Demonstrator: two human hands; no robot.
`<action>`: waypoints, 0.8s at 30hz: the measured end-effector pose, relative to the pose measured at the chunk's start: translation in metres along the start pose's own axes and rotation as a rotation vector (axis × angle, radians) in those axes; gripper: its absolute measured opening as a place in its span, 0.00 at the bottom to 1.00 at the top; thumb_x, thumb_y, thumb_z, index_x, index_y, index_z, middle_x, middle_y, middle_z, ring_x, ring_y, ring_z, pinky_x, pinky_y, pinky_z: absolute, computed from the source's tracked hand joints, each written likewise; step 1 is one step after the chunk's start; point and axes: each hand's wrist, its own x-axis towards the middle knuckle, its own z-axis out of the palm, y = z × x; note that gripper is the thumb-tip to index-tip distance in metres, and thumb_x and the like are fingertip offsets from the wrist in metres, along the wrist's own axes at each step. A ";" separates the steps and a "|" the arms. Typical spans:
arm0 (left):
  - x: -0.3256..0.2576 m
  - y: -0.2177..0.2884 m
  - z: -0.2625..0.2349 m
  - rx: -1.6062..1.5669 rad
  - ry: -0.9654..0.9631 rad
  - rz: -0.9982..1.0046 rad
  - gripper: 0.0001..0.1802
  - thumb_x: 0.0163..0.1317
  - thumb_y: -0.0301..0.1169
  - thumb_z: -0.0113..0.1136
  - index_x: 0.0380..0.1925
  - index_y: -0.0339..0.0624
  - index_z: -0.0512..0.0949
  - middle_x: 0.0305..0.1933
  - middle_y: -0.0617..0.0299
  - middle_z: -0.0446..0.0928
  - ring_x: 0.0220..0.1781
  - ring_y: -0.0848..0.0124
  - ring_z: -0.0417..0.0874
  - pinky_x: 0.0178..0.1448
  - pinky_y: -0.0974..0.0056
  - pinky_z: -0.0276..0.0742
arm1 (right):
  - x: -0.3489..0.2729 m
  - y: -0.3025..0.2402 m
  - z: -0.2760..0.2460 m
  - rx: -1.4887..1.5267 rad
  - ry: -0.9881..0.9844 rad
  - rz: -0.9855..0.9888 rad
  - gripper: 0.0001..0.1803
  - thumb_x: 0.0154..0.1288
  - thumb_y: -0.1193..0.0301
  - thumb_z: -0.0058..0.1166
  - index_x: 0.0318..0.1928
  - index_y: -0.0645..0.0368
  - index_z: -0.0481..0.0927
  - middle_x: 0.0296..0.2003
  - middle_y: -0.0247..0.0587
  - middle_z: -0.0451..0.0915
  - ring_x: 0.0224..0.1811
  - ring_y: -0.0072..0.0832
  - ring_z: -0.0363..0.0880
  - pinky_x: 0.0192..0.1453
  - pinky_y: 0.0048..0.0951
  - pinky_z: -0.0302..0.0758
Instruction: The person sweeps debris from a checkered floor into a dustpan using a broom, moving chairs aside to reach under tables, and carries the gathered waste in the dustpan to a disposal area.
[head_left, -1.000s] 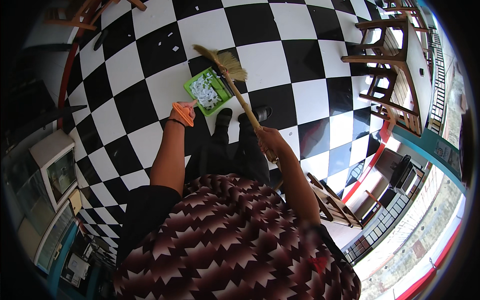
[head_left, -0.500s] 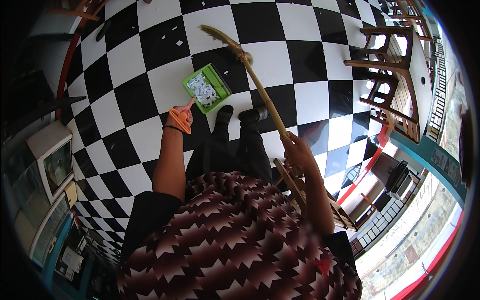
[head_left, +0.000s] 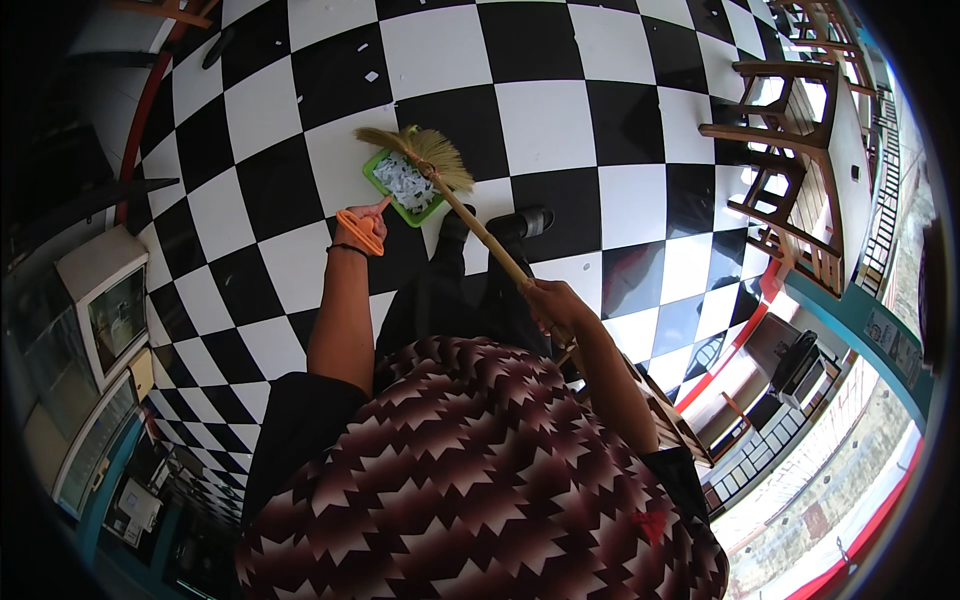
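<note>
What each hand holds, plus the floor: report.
Left hand on orange handle of green dustpan. Right hand gripping broom. Bristles partly covering dustpan; white scraps inside. Loose scraps on checkered floor.

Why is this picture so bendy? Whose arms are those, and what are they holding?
There's no robot here. Someone wears a fisheye camera on their head, looking down, and its lens bends straight lines near the edge. The bare arms are theirs. Their left hand grips the orange loop-shaped handle of a shallow green dustpan holding small white scraps. Their right hand grips a straw-like broom by its long tan stick. The bristles overlap the dustpan in the picture; whether they touch it, I can't tell. Beneath is a shiny floor of black and white squares, with a few more scraps on it.
</note>
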 end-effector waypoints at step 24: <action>0.008 -0.009 -0.083 -0.110 0.036 0.080 0.11 0.61 0.31 0.51 0.24 0.38 0.66 0.13 0.65 0.64 0.13 0.75 0.66 0.17 0.74 0.67 | 0.008 0.035 -0.013 -0.293 0.176 -0.076 0.18 0.68 0.56 0.45 0.36 0.60 0.75 0.15 0.32 0.69 0.14 0.20 0.69 0.18 0.26 0.68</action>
